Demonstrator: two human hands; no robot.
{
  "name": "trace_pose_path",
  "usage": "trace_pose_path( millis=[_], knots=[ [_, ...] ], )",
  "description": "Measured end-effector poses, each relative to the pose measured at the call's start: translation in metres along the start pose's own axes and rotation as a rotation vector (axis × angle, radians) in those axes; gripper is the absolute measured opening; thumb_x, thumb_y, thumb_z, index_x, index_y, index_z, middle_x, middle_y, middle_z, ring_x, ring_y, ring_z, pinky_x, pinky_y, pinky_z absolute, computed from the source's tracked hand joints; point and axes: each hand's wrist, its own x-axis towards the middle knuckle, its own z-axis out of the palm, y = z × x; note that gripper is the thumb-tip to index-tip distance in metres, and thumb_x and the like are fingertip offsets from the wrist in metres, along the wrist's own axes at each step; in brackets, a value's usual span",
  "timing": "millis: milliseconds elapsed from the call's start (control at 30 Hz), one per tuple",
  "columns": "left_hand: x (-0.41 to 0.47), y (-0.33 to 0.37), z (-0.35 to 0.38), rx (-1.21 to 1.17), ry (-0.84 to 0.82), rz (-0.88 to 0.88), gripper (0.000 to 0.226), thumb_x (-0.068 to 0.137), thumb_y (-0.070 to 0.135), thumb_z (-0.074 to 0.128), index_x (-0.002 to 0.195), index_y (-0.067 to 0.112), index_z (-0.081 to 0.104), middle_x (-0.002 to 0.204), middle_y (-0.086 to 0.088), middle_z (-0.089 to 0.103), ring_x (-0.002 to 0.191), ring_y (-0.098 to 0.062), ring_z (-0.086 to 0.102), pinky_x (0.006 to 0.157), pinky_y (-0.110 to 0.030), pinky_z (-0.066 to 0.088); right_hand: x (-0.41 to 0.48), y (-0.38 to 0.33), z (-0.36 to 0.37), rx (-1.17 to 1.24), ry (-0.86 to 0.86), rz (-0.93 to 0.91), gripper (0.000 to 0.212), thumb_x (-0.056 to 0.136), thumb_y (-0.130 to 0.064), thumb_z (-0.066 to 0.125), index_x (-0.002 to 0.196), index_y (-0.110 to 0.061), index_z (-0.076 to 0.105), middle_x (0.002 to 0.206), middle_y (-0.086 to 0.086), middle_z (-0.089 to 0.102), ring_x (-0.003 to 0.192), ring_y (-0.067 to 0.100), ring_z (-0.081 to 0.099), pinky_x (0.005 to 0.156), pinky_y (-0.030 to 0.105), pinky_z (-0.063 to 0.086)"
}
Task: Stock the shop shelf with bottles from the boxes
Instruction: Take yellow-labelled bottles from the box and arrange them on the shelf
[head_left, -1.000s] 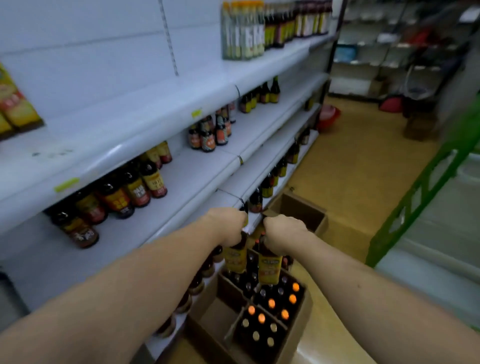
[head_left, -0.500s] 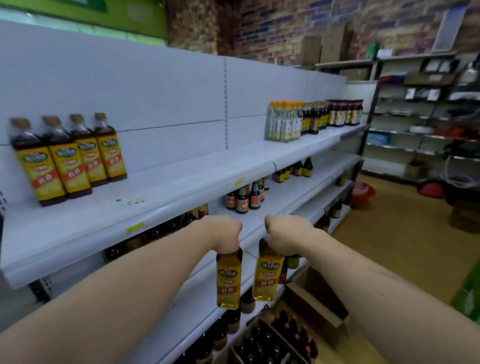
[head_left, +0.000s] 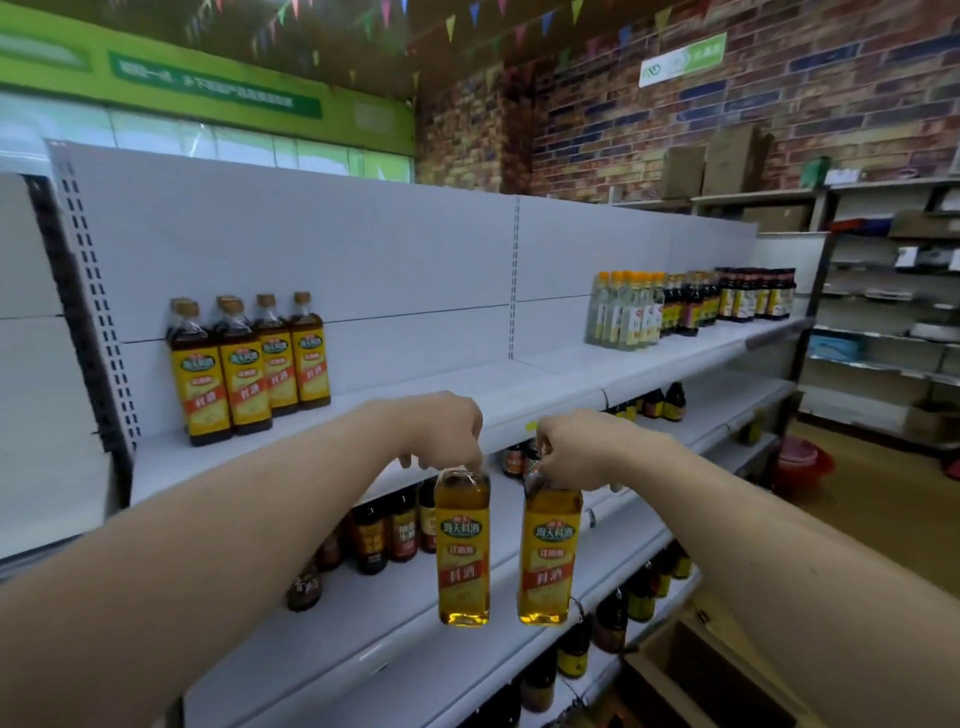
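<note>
My left hand (head_left: 441, 431) clasped the left bottle (head_left: 462, 551) by its neck, my right hand (head_left: 576, 452) the right bottle (head_left: 550, 556), both before the top shelf (head_left: 467, 384); shelved bottles (head_left: 249, 364) stood left.

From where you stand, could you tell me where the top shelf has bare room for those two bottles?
The top shelf is bare along the wide stretch between the yellow-label bottles at its left and the pale bottles further right. Its right end is crowded, with pale bottles packed against dark bottles.
</note>
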Motion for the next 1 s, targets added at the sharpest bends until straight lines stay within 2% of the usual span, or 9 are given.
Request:
trace_pose_path(
  millis=[200, 333, 500, 633, 800, 1000],
  knots=[
    [-0.010, -0.021, -0.040, -0.036, 0.045, -0.062, 0.018, 0.096, 0.037, 0.066, 0.094, 0.021, 0.059, 0.090, -0.009, 0.070, 0.076, -0.023, 0.067, 0.058, -0.034, 0.059, 0.013, -0.018, -0.038, 0.010, 0.037, -0.039, 0.012, 0.101, -0.025, 0.048, 0.113, -0.022, 0.053, 0.093, -0.001, 0.053, 0.075, 0.016, 0.055, 0.056, 0.030, 0.045],
    [-0.018, -0.036, -0.060, -0.043, 0.108, -0.085, 0.017, 0.097, 0.036, 0.064, 0.096, 0.019, 0.059, 0.090, -0.010, 0.069, 0.075, -0.023, 0.065, 0.059, -0.035, 0.060, 0.029, -0.031, -0.061, 0.027, 0.074, -0.075, 0.018, 0.099, -0.034, 0.050, 0.110, -0.021, 0.058, 0.102, 0.006, 0.066, 0.085, 0.022, 0.065, 0.069, 0.038, 0.059],
    [-0.028, -0.061, -0.080, -0.046, 0.150, -0.127, 0.023, 0.098, 0.036, 0.065, 0.103, 0.014, 0.063, 0.092, -0.011, 0.070, 0.080, -0.025, 0.068, 0.065, -0.037, 0.063, 0.045, -0.060, -0.086, 0.072, 0.086, -0.110, 0.017, 0.100, -0.036, 0.051, 0.106, -0.022, 0.057, 0.097, 0.008, 0.064, 0.085, 0.026, 0.066, 0.056, 0.035, 0.058],
    [-0.037, -0.082, -0.096, -0.070, 0.188, -0.155, 0.024, 0.098, 0.036, 0.065, 0.102, 0.013, 0.065, 0.091, -0.010, 0.070, 0.079, -0.025, 0.067, 0.064, -0.037, 0.062, 0.058, -0.086, -0.102, 0.069, 0.117, -0.147, 0.016, 0.100, -0.035, 0.051, 0.102, -0.021, 0.059, 0.094, 0.009, 0.067, 0.085, 0.027, 0.067, 0.059, 0.038, 0.062],
    [-0.046, -0.118, -0.117, -0.100, 0.266, -0.190, 0.029, 0.097, 0.037, 0.065, 0.100, 0.008, 0.068, 0.085, -0.012, 0.069, 0.071, -0.026, 0.064, 0.059, -0.034, 0.059, 0.079, -0.124, -0.117, 0.074, 0.166, -0.174, 0.022, 0.102, -0.037, 0.049, 0.110, -0.019, 0.059, 0.097, 0.009, 0.066, 0.085, 0.026, 0.066, 0.068, 0.043, 0.065],
    [-0.049, -0.171, -0.134, -0.108, 0.368, -0.186, 0.026, 0.097, 0.039, 0.065, 0.096, 0.014, 0.064, 0.086, -0.007, 0.067, 0.073, -0.023, 0.065, 0.056, -0.032, 0.054, 0.113, -0.172, -0.131, 0.092, 0.210, -0.184, 0.021, 0.102, -0.039, 0.049, 0.110, -0.021, 0.059, 0.101, 0.007, 0.064, 0.084, 0.025, 0.065, 0.066, 0.041, 0.065]
  ],
)
